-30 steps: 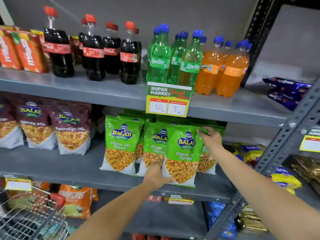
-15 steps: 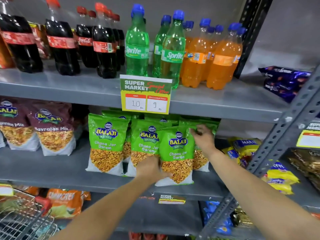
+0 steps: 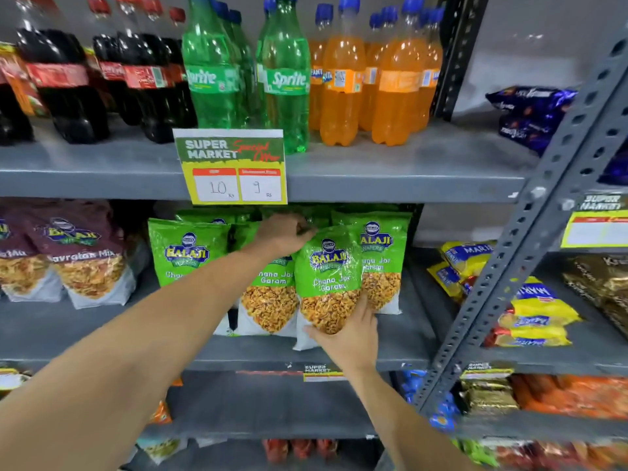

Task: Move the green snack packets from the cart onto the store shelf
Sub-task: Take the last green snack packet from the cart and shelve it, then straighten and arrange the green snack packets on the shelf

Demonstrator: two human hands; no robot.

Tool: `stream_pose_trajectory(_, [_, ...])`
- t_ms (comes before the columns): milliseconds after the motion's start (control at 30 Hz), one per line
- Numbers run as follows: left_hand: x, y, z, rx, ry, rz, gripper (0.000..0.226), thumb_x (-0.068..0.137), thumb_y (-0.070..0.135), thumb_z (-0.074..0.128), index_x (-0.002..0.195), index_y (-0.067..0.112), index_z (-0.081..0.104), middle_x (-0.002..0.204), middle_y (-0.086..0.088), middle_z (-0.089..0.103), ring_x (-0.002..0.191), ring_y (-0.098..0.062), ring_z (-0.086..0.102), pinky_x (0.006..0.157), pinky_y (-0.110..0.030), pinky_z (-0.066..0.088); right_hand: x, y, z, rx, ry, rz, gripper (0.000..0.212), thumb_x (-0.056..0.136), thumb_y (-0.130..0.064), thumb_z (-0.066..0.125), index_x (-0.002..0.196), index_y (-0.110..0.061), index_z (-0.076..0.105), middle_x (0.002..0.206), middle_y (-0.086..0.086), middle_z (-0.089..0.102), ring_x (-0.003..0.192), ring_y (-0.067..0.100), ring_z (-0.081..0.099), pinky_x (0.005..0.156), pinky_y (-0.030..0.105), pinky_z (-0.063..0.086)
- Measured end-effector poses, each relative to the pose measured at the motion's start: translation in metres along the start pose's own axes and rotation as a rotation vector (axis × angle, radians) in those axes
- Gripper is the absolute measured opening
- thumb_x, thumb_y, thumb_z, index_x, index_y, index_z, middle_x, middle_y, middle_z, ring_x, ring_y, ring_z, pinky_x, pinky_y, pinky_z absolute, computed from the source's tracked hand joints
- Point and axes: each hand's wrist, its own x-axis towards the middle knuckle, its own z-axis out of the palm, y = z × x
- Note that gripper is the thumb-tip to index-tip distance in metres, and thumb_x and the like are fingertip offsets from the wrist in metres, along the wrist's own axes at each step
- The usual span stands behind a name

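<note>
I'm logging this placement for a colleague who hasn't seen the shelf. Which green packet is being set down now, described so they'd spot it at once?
Find the yellow price sign on the soda shelf's edge; the green packets stand in a row just below it. The one being placed is the front green packet, slightly right of the sign. Unlike its neighbours, it leans forward of the row, with the right hand under it and the left hand at its top.

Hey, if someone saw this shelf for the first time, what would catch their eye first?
Likely the two bare hands on the middle shelf: the left hand at the top of a bright green Balaji snack packet and the right hand under its bottom edge, among matching packets. Just above, a yellow-and-green special-offer price card hangs on the grey metal shelf edge, with tall green Sprite bottles and orange soda bottles behind it.
</note>
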Motion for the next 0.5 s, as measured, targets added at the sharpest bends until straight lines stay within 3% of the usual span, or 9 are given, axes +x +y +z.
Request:
stream_pose_trajectory(133, [0.005, -0.004, 0.011, -0.067, -0.040, 0.019, 0.032, 0.091, 0.044, 0.050, 0.111, 0.024, 0.064, 0.118, -0.004, 0.067, 0.106, -0.025, 0.061, 0.093, -0.031, 0.049, 0.001, -0.006, 0.008, 0.083, -0.004, 0.040, 0.145, 0.041, -0.076, 0.071, 0.148, -0.009, 0.000, 0.152, 0.012, 0.024, 0.139, 0.030, 0.026, 0.115, 0.042, 0.029])
stream_pose_trajectory(367, [0.008, -0.004, 0.019, -0.241, 0.011, 0.040, 0.021, 0.091, 0.027, 0.057, 0.106, 0.016, 0.067, 0.108, -0.007, 0.070, 0.087, -0.017, 0.058, 0.078, -0.020, 0.040, -0.001, -0.002, 0.013, 0.158, 0.054, 0.104, 0.142, 0.039, -0.072, 0.074, 0.147, -0.009, 0.006, 0.147, 0.012, 0.033, 0.134, 0.029, 0.033, 0.112, 0.040, 0.033])
stream_pose_trajectory(500, [0.011, 0.012, 0.021, -0.347, 0.027, 0.087, 0.021, 0.089, 0.025, 0.059, 0.105, 0.014, 0.067, 0.106, -0.007, 0.072, 0.098, -0.024, 0.064, 0.084, -0.028, 0.048, -0.002, 0.005, 0.009, 0.162, 0.151, 0.135, 0.137, 0.042, -0.067, 0.077, 0.145, -0.004, 0.012, 0.142, 0.015, 0.039, 0.130, 0.031, 0.038, 0.110, 0.041, 0.035])
